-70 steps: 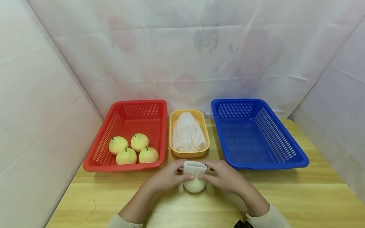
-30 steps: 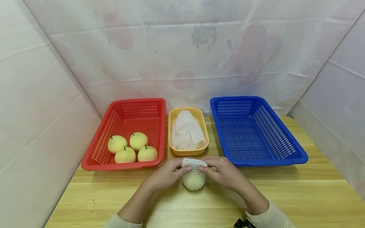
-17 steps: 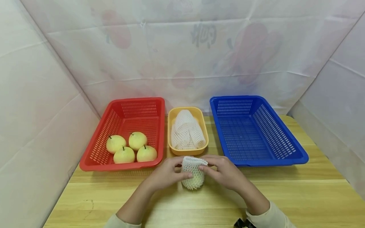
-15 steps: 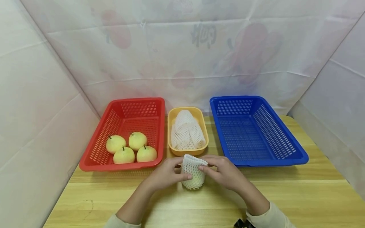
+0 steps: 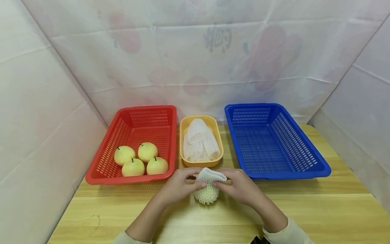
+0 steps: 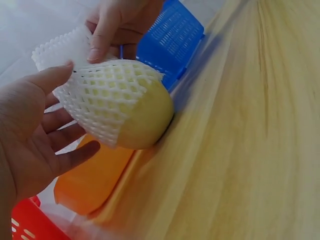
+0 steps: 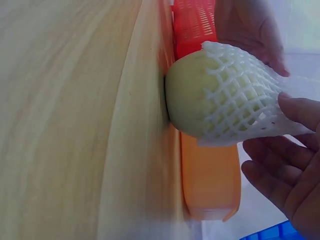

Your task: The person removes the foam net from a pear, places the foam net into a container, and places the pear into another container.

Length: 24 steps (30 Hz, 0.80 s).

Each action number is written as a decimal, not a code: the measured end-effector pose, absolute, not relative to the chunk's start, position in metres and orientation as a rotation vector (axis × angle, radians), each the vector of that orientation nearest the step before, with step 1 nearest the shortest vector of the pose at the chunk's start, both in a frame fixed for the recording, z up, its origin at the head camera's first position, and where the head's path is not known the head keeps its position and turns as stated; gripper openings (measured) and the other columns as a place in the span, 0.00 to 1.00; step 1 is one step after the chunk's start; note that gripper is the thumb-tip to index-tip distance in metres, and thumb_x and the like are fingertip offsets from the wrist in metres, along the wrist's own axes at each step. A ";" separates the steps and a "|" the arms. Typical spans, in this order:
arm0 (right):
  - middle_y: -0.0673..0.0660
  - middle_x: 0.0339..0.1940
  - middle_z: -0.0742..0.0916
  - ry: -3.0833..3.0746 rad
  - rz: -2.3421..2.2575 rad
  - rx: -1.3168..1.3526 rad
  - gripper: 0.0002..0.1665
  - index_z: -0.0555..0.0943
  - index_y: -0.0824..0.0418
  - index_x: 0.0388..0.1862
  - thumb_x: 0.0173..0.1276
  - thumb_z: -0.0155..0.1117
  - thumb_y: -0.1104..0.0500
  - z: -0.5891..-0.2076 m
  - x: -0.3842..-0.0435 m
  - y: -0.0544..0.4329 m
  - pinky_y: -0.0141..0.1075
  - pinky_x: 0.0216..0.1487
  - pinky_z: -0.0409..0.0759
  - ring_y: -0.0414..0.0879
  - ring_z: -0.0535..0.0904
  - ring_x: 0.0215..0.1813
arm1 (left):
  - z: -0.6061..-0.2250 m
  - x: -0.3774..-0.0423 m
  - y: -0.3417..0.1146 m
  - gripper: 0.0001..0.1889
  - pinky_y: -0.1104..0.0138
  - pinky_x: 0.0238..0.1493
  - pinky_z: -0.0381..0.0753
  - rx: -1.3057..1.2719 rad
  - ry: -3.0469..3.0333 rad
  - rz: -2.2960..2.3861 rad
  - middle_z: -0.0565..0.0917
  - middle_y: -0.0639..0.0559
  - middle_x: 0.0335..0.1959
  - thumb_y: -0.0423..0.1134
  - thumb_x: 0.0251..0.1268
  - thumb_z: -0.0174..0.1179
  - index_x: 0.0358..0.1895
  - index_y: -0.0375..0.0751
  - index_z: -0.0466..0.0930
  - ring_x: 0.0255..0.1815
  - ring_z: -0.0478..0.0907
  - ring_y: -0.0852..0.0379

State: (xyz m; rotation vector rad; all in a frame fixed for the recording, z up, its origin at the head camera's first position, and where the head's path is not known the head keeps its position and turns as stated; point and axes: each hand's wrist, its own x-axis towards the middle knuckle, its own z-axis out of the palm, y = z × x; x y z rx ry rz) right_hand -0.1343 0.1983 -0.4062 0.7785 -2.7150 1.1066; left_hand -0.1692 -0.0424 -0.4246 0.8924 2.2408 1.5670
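Observation:
A pale yellow pear [image 6: 152, 117] stands on the table, its lower end bare in both wrist views. A white foam net sleeve [image 6: 102, 95] covers the rest of it, and the loose upper rim rises above the fruit, slanting to the right in the head view. From the left side, my left hand [image 5: 179, 186] pinches the sleeve between thumb and fingers. My right hand [image 5: 240, 186] pinches it from the opposite side, thumb in front; part of its fingers is hidden behind the net. Several bare pears [image 5: 133, 167] lie in the red basket [image 5: 131, 180].
Behind the hands, a small yellow-orange tub [image 5: 201, 164] holds several more foam nets [image 5: 199, 142]. A blue basket [image 5: 281, 175] with nothing in it stands at the right on the wooden table [image 5: 304, 206]. White cloth walls [image 5: 195, 61] enclose the back and sides.
The sleeve's upper rim has shifted right and now slants down to the right. My left thumb has moved slightly up the net. The pear stays in place on the table.

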 end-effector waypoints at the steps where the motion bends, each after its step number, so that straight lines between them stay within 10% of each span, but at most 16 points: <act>1: 0.44 0.45 0.89 -2.706 1.108 0.780 0.11 0.86 0.49 0.45 0.64 0.70 0.51 -0.406 -0.134 0.198 0.36 0.48 0.84 0.39 0.84 0.47 | -0.426 -0.169 -0.042 0.19 0.62 0.57 0.80 0.880 2.240 1.558 0.84 0.62 0.53 0.49 0.63 0.67 0.57 0.56 0.81 0.56 0.80 0.56; 24: 0.49 0.42 0.90 -2.636 1.247 0.681 0.12 0.87 0.53 0.45 0.64 0.71 0.54 -0.401 -0.130 0.196 0.32 0.42 0.85 0.39 0.86 0.43 | -0.430 -0.161 -0.032 0.22 0.65 0.52 0.83 0.745 2.166 1.688 0.84 0.54 0.55 0.49 0.60 0.69 0.58 0.52 0.80 0.57 0.82 0.52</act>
